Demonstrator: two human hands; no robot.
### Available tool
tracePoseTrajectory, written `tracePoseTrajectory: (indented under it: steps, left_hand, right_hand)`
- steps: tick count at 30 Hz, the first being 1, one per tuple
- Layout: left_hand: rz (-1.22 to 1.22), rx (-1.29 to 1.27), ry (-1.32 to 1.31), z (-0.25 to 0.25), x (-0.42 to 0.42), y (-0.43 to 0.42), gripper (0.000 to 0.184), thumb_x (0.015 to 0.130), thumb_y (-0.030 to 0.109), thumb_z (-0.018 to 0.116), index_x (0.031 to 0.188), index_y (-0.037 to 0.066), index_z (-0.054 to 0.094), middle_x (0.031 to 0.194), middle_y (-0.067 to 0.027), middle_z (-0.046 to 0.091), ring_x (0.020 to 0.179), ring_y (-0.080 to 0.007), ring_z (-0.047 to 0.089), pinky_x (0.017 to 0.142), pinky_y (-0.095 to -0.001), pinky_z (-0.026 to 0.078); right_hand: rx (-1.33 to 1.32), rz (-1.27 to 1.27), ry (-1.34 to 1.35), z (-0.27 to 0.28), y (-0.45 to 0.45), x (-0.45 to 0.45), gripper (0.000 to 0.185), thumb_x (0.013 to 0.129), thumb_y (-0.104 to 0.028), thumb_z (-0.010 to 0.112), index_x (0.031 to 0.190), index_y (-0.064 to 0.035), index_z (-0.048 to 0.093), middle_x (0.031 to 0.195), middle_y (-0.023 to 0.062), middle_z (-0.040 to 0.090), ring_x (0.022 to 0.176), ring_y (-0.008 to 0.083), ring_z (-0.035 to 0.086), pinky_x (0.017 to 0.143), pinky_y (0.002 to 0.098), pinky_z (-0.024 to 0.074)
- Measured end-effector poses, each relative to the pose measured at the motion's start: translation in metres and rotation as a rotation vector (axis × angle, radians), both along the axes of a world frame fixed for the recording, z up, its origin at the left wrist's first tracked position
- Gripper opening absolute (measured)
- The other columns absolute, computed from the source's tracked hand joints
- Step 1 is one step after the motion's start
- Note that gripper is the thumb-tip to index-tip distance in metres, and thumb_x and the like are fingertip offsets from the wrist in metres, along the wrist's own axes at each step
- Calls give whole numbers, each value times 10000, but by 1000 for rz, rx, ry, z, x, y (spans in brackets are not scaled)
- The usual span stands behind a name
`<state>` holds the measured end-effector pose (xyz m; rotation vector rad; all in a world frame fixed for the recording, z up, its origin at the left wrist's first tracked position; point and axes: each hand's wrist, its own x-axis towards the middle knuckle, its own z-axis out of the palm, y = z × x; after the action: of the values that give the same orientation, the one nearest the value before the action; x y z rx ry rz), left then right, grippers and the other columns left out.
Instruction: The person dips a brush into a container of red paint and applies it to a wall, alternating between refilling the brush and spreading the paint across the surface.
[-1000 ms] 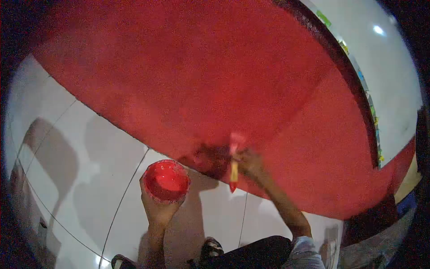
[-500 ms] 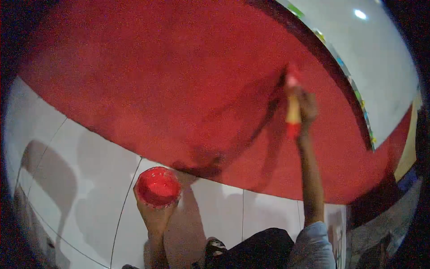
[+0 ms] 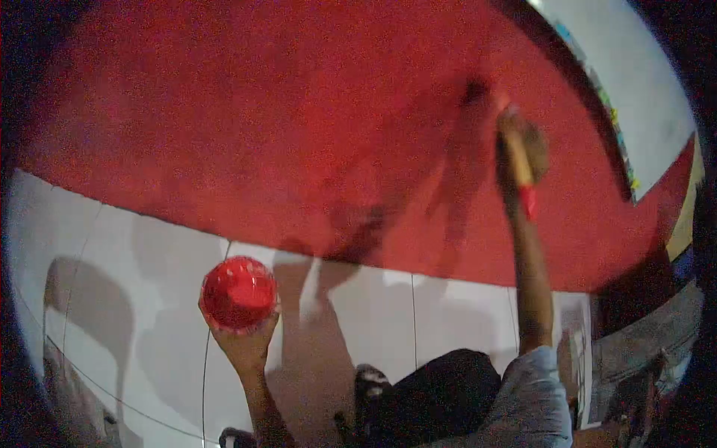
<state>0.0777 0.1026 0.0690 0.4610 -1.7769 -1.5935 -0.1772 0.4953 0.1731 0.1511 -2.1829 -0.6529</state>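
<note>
My left hand (image 3: pixel 245 345) is closed round a tub of red paint (image 3: pixel 239 295), held up low on the left with its open top facing me. Out in front, my right hand (image 3: pixel 532 145) grips a paintbrush (image 3: pixel 518 160) with a yellowish handle that ends in red. The brush points up toward the red wall (image 3: pixel 314 134); its bristle end is blurred, and I cannot tell whether it touches. A dark shadow of the arm and brush falls on the red surface beside it.
White tiles (image 3: pixel 381 328) run below the red wall. A white board (image 3: pixel 635 89) with small coloured pieces along its dark edge is at the upper right. My dark-clothed knee (image 3: pixel 448 388) is at the bottom. Grey items (image 3: pixel 635 343) stand at the lower right.
The view has shifted. My right hand and brush are a little farther right, and the brush handle now leans the other way. The tub has moved slightly left in the picture, still held.
</note>
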Motion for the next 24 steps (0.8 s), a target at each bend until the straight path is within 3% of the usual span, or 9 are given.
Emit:
tracePoseTrajectory:
  steps: [4,5,7,10,13,14,16,20,24]
  left_hand:
    - [-43,77,27,-9,-2,7,1008,430,138,841,1288,37,320,1207,-135,484,1101,-259,499,968,-367,413]
    - [-77,108,48,-11,-3,7,1009,435,141,841,1290,38,316,1206,-136,485,1101,-260,499,967,-367,415]
    - [-71,46,-3,-21,-5,8,1019,434,139,841,1295,37,305,1217,-138,476,1101,-262,499,966,-368,416]
    - [-76,11,-33,-24,-9,7,1039,425,128,841,1302,35,291,1229,-136,467,1102,-260,499,956,-366,427]
    - [-76,22,-61,-17,-8,11,1052,418,143,848,1304,37,290,1235,-135,465,1108,-266,498,961,-371,423]
    - [-60,30,-68,-10,-5,18,1054,417,153,851,1303,39,292,1237,-134,465,1111,-269,497,967,-375,418]
    - [-45,-26,-63,-11,-8,18,1041,417,171,857,1294,38,311,1227,-137,476,1111,-276,498,967,-378,416]
    - [-77,119,-84,-10,-11,13,1009,415,201,865,1271,41,355,1199,-144,499,1103,-283,505,959,-379,419]
    - [-112,69,-76,-39,-10,-11,987,436,193,861,1267,49,350,1201,-146,478,1099,-277,495,943,-381,431]
  right_hand:
    - [-388,505,52,43,-50,37,411,846,-488,480,913,-110,627,735,123,597,640,291,554,528,433,422]
    - [-335,575,38,29,-56,37,351,854,-437,487,967,-129,610,784,117,596,682,293,558,569,434,437]
    - [-117,667,-113,-49,-61,51,278,869,-336,503,1076,-167,578,882,106,594,765,295,564,651,437,468]
    - [-194,684,-547,-170,-53,63,312,883,-292,504,1170,-180,553,991,109,596,887,298,570,764,427,483]
    - [-318,737,-642,-185,-53,91,275,772,-132,630,1047,-138,631,963,89,614,850,250,594,661,377,499]
    - [-1024,673,-826,-164,-57,92,207,797,-229,627,976,-129,658,896,120,627,784,254,598,633,376,482]
    - [-800,44,-1025,-96,-71,67,207,807,-267,621,949,-122,661,845,126,627,765,246,598,627,366,471]
    - [-402,730,-131,20,-43,47,193,829,-243,610,953,-99,644,863,98,613,769,214,586,638,331,472]
    - [-370,694,204,32,-55,53,181,851,-220,599,957,-76,627,882,69,598,774,181,573,648,296,473]
